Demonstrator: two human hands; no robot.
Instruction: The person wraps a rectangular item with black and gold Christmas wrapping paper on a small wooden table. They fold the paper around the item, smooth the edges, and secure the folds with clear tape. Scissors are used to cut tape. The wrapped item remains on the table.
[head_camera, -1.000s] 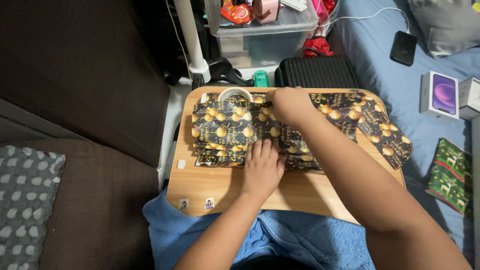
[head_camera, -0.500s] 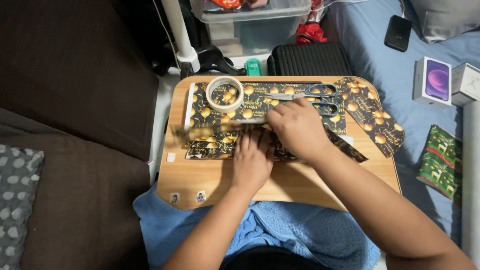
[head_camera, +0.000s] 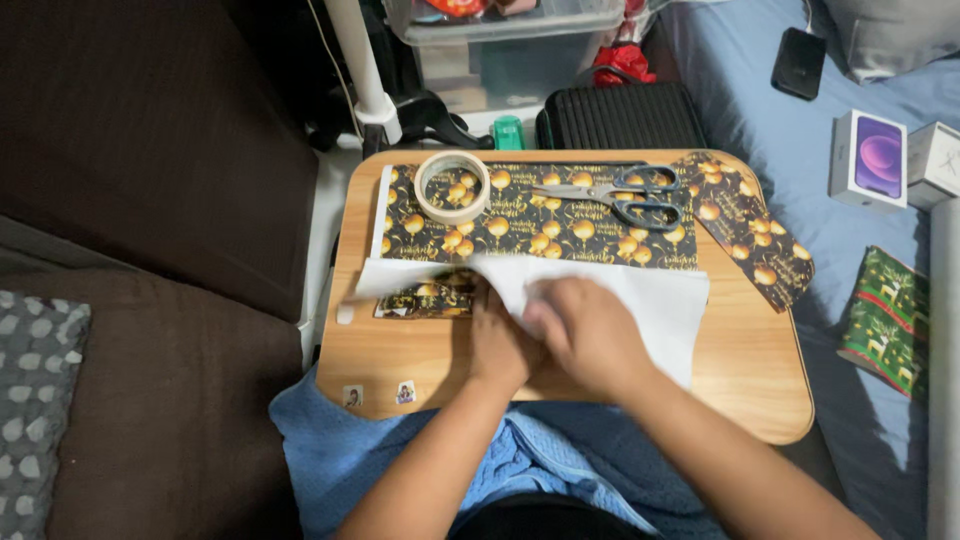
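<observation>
- Pressing down on the near part of the desk (head_camera: 760, 390), the right hand (head_camera: 590, 335) lies with fingers together and curled over a flap of wrapping paper (head_camera: 650, 300) turned white side up; whether it pinches the paper or only presses it cannot be told.
- The left hand (head_camera: 497, 345) sits just beside it, partly under the right hand, fingers flat and together on the same folded paper.
- The wrapping paper, black with gold balls, covers the far half of the desk, and its white flap folds toward the near edge.
- One roll of tape (head_camera: 452, 187) rests on the paper at far left.
- One pair of scissors (head_camera: 620, 195) lies on the paper at far right.
- One loose strip of the same paper (head_camera: 750, 235) hangs off the desk's far right corner.
- Two small stickers (head_camera: 378, 395) show on the near left edge.
</observation>
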